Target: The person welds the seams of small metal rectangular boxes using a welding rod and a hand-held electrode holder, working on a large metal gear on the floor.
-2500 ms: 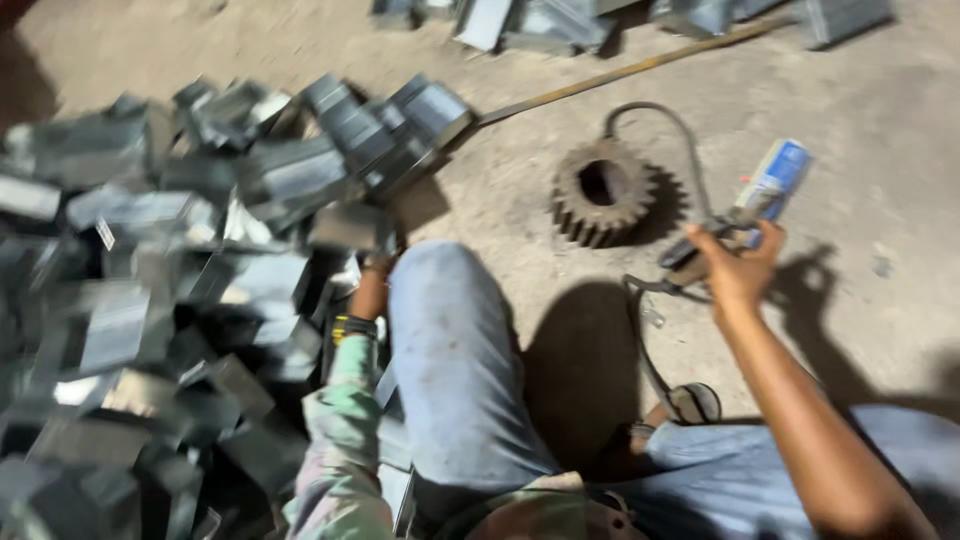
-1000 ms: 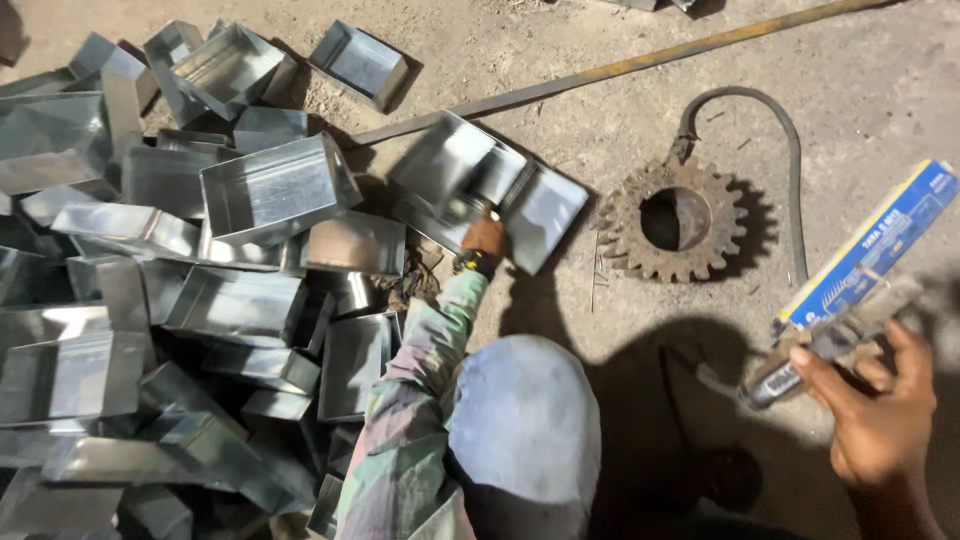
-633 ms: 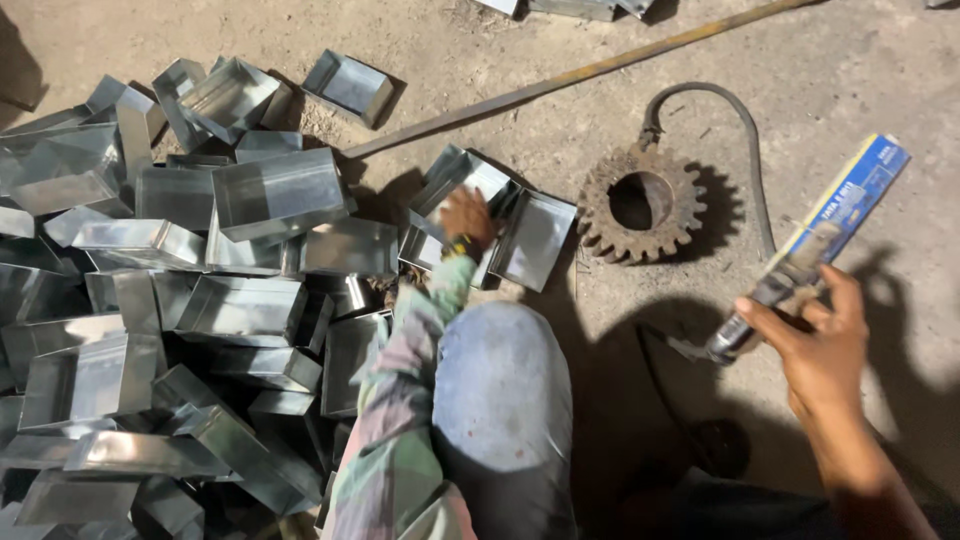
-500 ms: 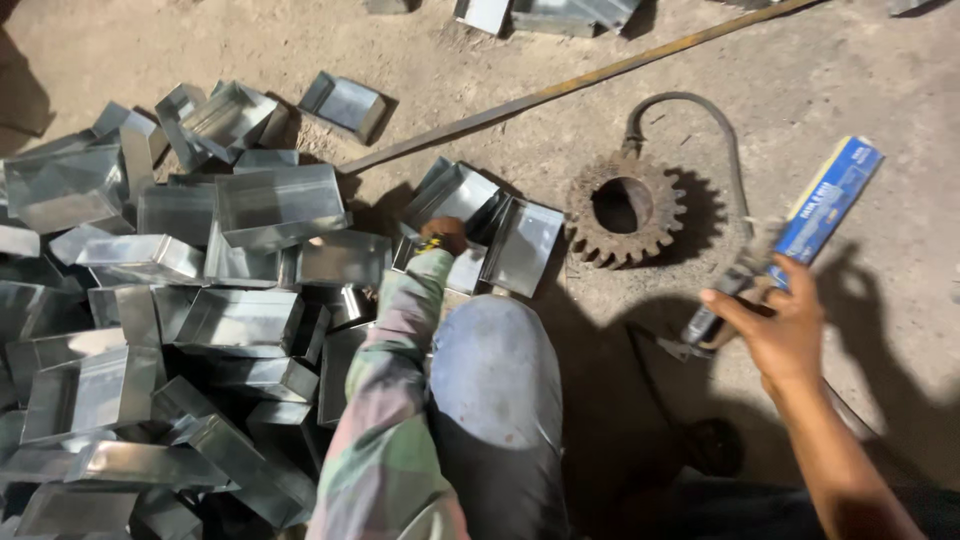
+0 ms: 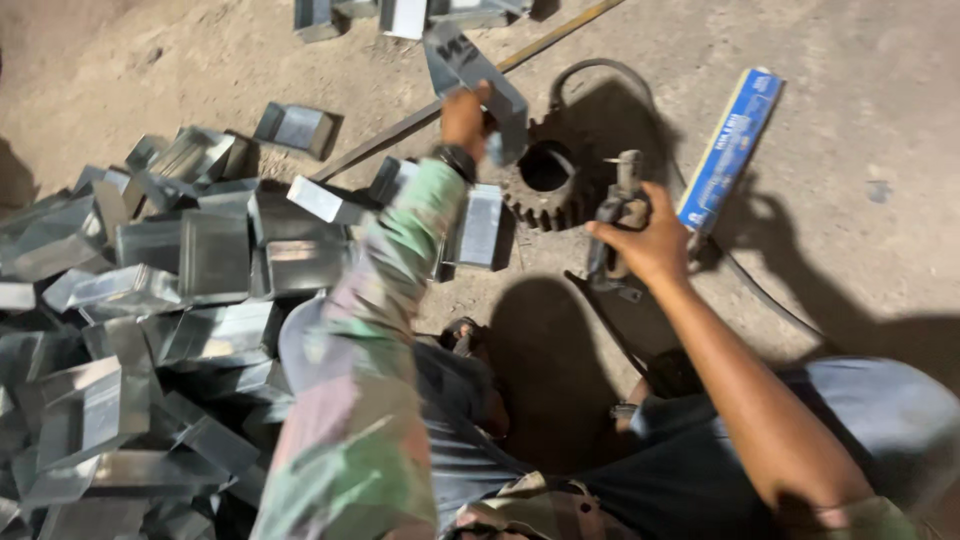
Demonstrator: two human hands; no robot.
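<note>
My left hand (image 5: 465, 118) is raised and grips a folded sheet-metal piece (image 5: 470, 72) above the floor, just left of a rusty gear wheel (image 5: 548, 182). My right hand (image 5: 640, 238) holds a caulking gun (image 5: 640, 215) with a blue cartridge (image 5: 730, 148) pointing up to the right, right beside the gear. The left sleeve is patterned green and pink, with a dark band at the wrist.
A big heap of grey sheet-metal channel pieces (image 5: 150, 320) fills the left side. A long metal rod (image 5: 400, 135) lies diagonally on the dirt floor. A curved hose (image 5: 590, 72) loops behind the gear. More metal pieces (image 5: 400, 15) lie at the top edge. My knees (image 5: 480, 420) are below.
My left hand has lifted a metal piece off the heap's edge and raised it toward the gear. My right hand has brought the caulking gun left, closer to the gear.
</note>
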